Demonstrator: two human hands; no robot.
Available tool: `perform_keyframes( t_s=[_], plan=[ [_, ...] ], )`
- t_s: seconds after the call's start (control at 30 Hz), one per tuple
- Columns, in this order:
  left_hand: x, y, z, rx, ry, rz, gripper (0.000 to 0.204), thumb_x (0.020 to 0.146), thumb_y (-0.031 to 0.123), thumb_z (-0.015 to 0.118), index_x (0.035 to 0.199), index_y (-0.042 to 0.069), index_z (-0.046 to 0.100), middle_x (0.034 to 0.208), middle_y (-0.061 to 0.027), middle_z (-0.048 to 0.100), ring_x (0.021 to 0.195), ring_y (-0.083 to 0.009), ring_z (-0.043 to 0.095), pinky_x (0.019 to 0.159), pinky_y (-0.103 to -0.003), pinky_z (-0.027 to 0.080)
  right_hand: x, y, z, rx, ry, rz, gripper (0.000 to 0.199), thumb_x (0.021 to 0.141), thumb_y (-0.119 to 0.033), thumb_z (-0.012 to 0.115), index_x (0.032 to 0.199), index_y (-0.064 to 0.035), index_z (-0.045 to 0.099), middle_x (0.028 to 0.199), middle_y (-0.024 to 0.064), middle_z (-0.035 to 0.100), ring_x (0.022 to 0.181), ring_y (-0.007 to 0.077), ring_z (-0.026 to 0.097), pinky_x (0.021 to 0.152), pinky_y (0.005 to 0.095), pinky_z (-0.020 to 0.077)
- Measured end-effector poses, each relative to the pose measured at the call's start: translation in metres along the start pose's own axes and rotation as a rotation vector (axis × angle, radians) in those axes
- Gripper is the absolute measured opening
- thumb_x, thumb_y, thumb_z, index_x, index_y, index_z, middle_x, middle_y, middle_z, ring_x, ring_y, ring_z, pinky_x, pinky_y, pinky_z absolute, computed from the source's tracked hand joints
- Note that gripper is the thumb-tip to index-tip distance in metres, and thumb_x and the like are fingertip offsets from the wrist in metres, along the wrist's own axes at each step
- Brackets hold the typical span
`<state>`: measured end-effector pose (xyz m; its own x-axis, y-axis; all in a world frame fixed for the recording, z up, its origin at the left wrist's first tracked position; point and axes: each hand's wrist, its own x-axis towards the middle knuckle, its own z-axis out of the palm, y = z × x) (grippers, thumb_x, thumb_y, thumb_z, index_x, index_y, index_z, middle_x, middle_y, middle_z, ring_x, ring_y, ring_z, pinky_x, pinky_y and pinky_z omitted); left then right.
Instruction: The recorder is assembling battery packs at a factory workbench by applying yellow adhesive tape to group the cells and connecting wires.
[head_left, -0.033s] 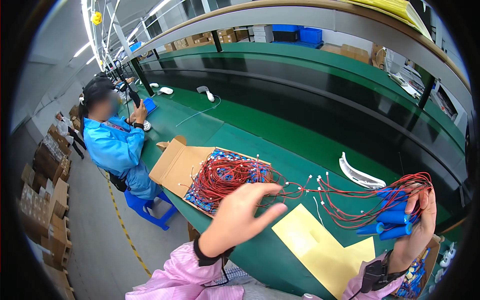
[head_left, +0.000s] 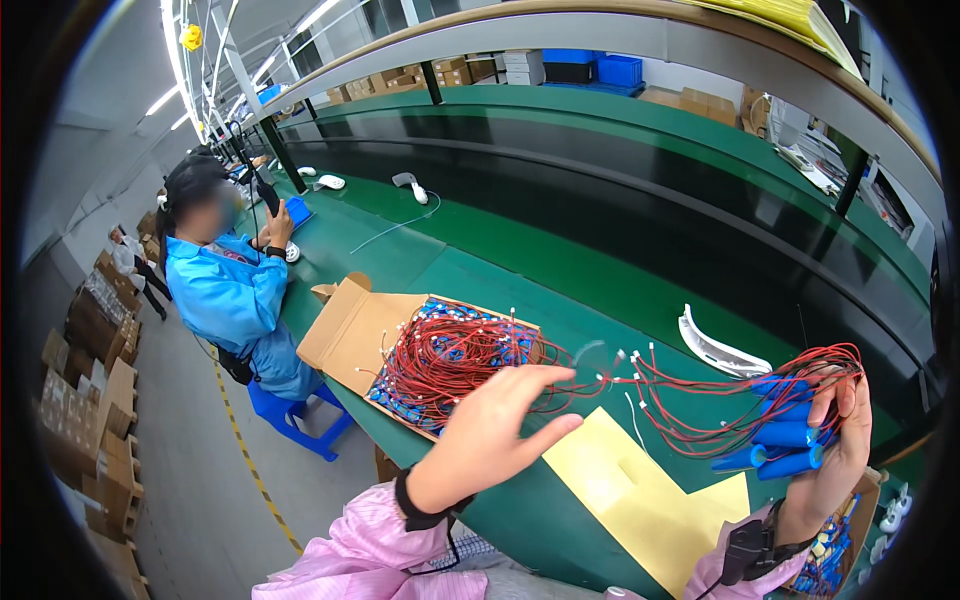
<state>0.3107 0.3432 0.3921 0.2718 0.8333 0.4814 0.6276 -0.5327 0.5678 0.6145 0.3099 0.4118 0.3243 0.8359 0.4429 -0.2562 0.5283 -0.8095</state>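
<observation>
My right hand (head_left: pixel 835 455) is raised at the right and grips a bundle of blue cylindrical cells (head_left: pixel 785 440). Their red wires (head_left: pixel 720 400) loop out to the left, ending in small white plugs. My left hand (head_left: pixel 490 435) hovers with its fingers apart and nothing in it, just in front of an open cardboard box (head_left: pixel 350 330). That box lies on the green bench (head_left: pixel 560 280) and is filled with more blue cells and tangled red wires (head_left: pixel 450 360). The wires from my right hand reach toward the box.
A yellow sheet (head_left: pixel 640 495) lies on the bench below my hands, and a white curved plastic part (head_left: pixel 720 352) lies behind it. A co-worker in a blue coat (head_left: pixel 225 290) sits at the left on a blue stool (head_left: pixel 290 415). Cardboard boxes (head_left: pixel 90 400) stack on the floor.
</observation>
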Motion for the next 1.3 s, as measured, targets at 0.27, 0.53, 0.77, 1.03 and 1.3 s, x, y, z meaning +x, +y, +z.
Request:
perform_keyframes(
  t_s=[0.27, 0.53, 0.77, 1.03, 1.3],
  plan=[
    [0.003, -0.012, 0.001, 0.0, 0.008, 0.002, 0.015, 0.085, 0.009, 0.067, 0.099, 0.005, 0.07, 0.076, -0.0028, 0.072, 0.066, -0.0172, 0.065, 0.068, -0.03, 0.044, 0.001, -0.004, 0.0, -0.022, -0.055, -0.035, 0.022, 0.1, -0.021, 0.044, 0.097, -0.0009, 0.052, 0.076, 0.0092, 0.058, 0.094, 0.0184, 0.054, 0.09, 0.0313, 0.04],
    [-0.009, -0.003, -0.002, -0.069, -0.15, 0.046, 0.017, 0.086, 0.009, 0.067, 0.103, 0.007, 0.071, 0.079, 0.001, 0.073, 0.067, -0.0149, 0.062, 0.069, -0.029, 0.044, 0.006, 0.002, -0.012, -0.068, -0.041, -0.038, 0.025, 0.098, -0.021, 0.049, 0.105, 0.0024, 0.055, 0.077, 0.0094, 0.058, 0.1, 0.0228, 0.053, 0.095, 0.0356, 0.0385],
    [-0.006, 0.008, 0.013, -0.099, -0.102, 0.109, 0.018, 0.086, 0.005, 0.067, 0.103, 0.003, 0.07, 0.076, -0.0053, 0.07, 0.069, -0.016, 0.056, 0.064, -0.026, 0.046, -0.001, 0.002, 0.008, -0.018, -0.027, 0.096, 0.033, 0.099, -0.023, 0.047, 0.114, 0.0057, 0.053, 0.075, 0.0114, 0.06, 0.083, 0.0185, 0.056, 0.083, 0.0285, 0.0433],
    [-0.006, 0.021, 0.023, -0.182, -0.034, -0.099, 0.02, 0.084, 0.004, 0.066, 0.104, 0.004, 0.07, 0.063, -0.001, 0.067, 0.066, -0.012, 0.049, 0.061, -0.028, 0.041, 0.007, 0.004, 0.001, -0.027, -0.047, 0.046, 0.022, 0.099, -0.023, 0.044, 0.092, -0.0031, 0.051, 0.074, 0.0108, 0.058, 0.075, 0.0153, 0.052, 0.078, 0.0257, 0.0416],
    [0.0, 0.02, 0.027, -0.173, -0.174, -0.008, 0.022, 0.083, 0.003, 0.065, 0.104, 0.007, 0.07, 0.071, -0.0012, 0.069, 0.073, -0.0132, 0.052, 0.064, -0.03, 0.043, 0.014, -0.001, -0.009, -0.041, -0.024, 0.018, 0.019, 0.098, -0.021, 0.044, 0.091, -0.0038, 0.05, 0.075, 0.0111, 0.057, 0.087, 0.0197, 0.053, 0.087, 0.0301, 0.0412]
  ],
)
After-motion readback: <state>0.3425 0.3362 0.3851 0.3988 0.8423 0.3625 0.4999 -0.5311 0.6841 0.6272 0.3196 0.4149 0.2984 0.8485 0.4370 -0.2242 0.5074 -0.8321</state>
